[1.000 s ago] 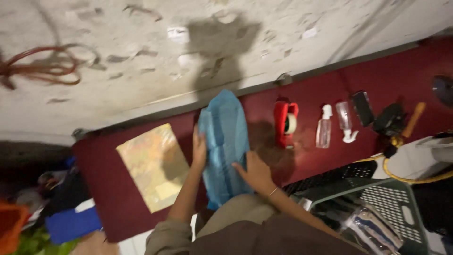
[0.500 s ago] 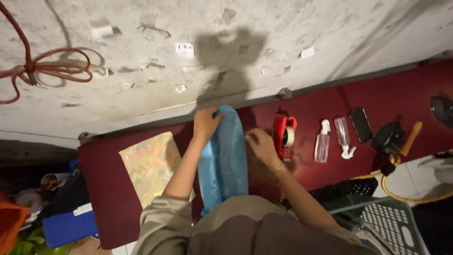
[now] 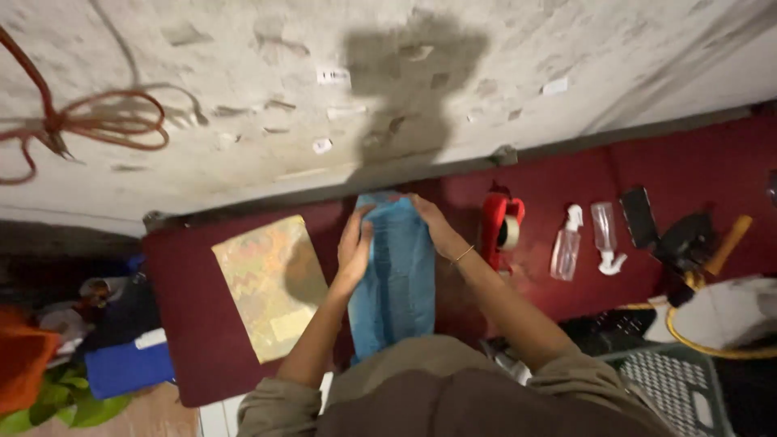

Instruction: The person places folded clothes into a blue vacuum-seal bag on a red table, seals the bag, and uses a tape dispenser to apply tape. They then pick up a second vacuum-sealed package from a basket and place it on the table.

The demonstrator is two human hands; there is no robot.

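Observation:
A long blue cloth lies lengthwise on the dark red table, reaching from the wall edge back to my body. My left hand rests flat on its left edge near the far end, fingers spread. At the far right corner of the cloth, by the wall, my right hand grips the fabric; a thin bracelet circles that wrist. A yellowish patterned sheet lies flat on the table, left of the cloth.
Right of the cloth stand a red tape dispenser, two clear spray bottles, a dark phone and a tool with a yellow handle. A plastic crate sits at lower right. A red cord hangs on the rough wall.
Both hands have slid along the blue cloth from near my body to its far end by the wall. The view has shifted slightly.

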